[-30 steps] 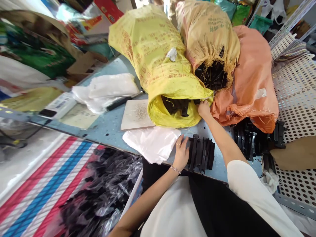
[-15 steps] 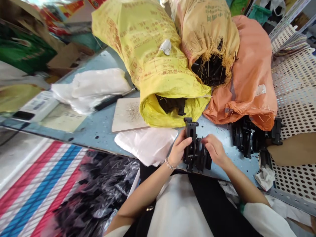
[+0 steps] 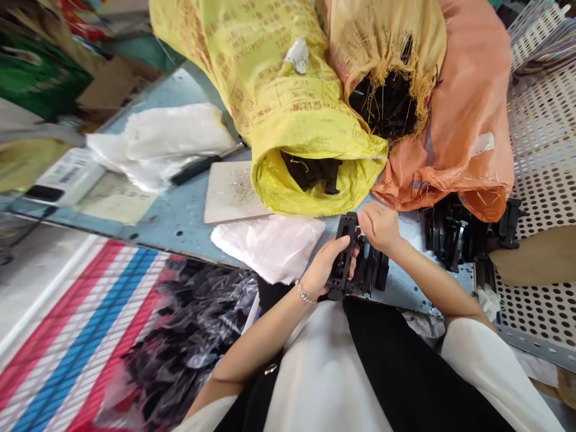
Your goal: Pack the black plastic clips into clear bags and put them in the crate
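My left hand (image 3: 327, 264) is wrapped around a long black plastic part (image 3: 344, 258) with a slot along its face, held tilted over the table's front edge. At the upper end of that part is my right hand (image 3: 378, 227), fingers curled closed; whatever they pinch is hidden. More black plastic parts (image 3: 372, 268) stand side by side on the table just right of the held one, below my right hand. A yellow woven sack (image 3: 315, 129) lies beyond my hands, its mouth facing me with black parts inside.
A tan sack (image 3: 387, 36) and an orange sack (image 3: 472, 108) lie to the right, with a pile of black parts (image 3: 450, 237) before the orange one. Left are a white plastic bag (image 3: 267, 246), a board (image 3: 231, 192) and a black-handled tool (image 3: 195, 170). Black pieces in clear plastic (image 3: 189, 324) fill the lower left.
My right hand has moved up from the standing parts to the top end of the held part. The held part has tilted, its top leaning right. The view has shifted slightly.
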`<state>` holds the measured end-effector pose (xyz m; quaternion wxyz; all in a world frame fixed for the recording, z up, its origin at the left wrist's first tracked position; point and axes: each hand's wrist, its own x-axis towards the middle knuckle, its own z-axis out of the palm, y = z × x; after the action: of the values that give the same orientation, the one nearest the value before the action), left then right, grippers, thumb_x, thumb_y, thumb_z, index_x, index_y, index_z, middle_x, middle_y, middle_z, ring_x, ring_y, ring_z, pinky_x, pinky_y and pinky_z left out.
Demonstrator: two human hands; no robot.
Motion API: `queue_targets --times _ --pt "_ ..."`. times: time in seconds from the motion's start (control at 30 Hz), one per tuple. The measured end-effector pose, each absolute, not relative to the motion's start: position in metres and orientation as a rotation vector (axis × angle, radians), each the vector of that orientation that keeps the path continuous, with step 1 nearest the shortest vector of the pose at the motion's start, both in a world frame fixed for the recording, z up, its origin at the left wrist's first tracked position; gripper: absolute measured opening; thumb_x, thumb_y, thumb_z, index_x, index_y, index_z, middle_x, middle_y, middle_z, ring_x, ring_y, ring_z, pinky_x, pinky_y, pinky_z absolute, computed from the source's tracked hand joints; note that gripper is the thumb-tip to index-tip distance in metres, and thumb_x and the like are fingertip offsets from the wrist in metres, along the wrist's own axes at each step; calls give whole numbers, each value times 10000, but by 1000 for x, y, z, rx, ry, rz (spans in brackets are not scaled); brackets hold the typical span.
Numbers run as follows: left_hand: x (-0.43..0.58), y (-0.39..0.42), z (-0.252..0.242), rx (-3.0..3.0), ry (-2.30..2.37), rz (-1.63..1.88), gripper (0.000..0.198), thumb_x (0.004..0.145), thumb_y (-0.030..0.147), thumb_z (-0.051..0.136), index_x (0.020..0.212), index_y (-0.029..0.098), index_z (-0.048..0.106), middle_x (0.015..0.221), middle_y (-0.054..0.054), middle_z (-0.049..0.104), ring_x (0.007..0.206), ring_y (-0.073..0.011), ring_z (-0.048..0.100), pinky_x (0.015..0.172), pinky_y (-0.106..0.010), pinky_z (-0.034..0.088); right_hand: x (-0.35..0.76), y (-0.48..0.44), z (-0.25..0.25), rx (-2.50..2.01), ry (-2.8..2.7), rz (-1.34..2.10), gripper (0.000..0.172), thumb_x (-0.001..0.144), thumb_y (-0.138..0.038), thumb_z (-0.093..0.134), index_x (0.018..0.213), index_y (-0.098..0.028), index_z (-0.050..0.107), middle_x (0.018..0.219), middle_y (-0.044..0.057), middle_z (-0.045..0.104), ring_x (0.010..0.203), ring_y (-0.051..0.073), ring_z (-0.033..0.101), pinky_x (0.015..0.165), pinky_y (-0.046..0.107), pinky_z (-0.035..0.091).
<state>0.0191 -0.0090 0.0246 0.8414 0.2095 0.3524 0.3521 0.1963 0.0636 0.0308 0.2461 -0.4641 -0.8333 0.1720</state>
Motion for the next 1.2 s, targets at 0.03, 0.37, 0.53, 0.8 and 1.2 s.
queue_targets --times 0.03,0.37,0.53,0.8,1.2 --pt "19 -8 20 420 772 794 507 732 625 717 857 142 627 565 5 575 429 -110 507 412 -232 393 194 59 32 -1317 -2239 562 573 1051 -561 191 755 -224 546 720 51 559 722 211 528 698 358 399" --pt "11 -11 -14 535 1057 1037 418 794 514 735 1031 177 664 833 -11 663 705 -142 615 651 -258 517 163 -38 -8 -855 -2547 260 340 1039 -328 420 766 -208 582 728 44 591 721 193 526 697 327 408" --pt "2 -13 -42 637 1176 1096 573 796 481 740 1273 229 547 960 -15 676 843 -179 656 784 -313 539 157 6 10 -1099 -2413 667 387 1077 -379 302 877 -207 585 800 42 629 761 175 575 724 289 432" --pt "18 -17 -90 1414 1483 1126 379 933 361 531 1250 169 612 1303 -170 604 1283 -309 531 1151 -538 367 111 177 -12 -1992 -2184 497 578 990 -451 474 1403 -52 408 1266 270 601 1118 387 621 911 494 486" --pt "4 2 -51 1125 1152 1260 473 911 495 611 1292 214 601 1319 -134 584 1159 -246 611 1096 -472 450 209 92 13 -1547 -1769 1158 508 884 -297 525 1364 -131 498 807 2 596 679 165 563 646 288 469"
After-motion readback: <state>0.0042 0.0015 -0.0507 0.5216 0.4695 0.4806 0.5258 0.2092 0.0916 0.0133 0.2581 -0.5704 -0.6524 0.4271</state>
